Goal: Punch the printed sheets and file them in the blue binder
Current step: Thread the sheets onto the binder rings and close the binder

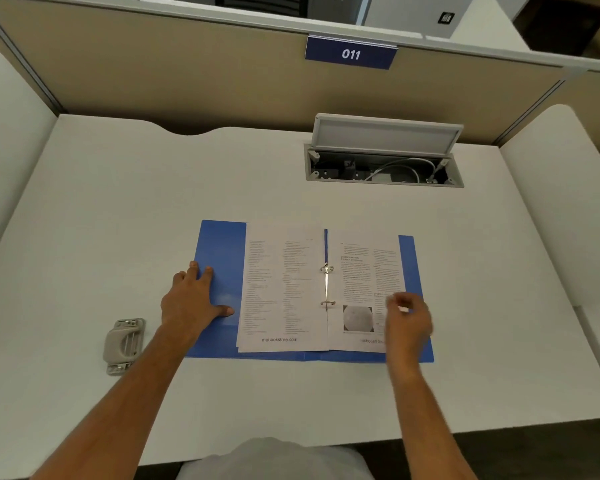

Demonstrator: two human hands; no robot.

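Head | L hand [191, 299] flat on binder [219, 258] | R hand [407, 320] blurred, grip unclear | punch [123, 344] nearby

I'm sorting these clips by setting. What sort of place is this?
Probably an office or library study cubicle: a white desk walled in by beige partitions, a blue number plate reading 011, and an open cable hatch set in the desktop.

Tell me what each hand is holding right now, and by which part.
Left hand grips nothing; it lies flat on the blue binder's left cover. Right hand is blurred over the right-hand sheet; any grip cannot be told.
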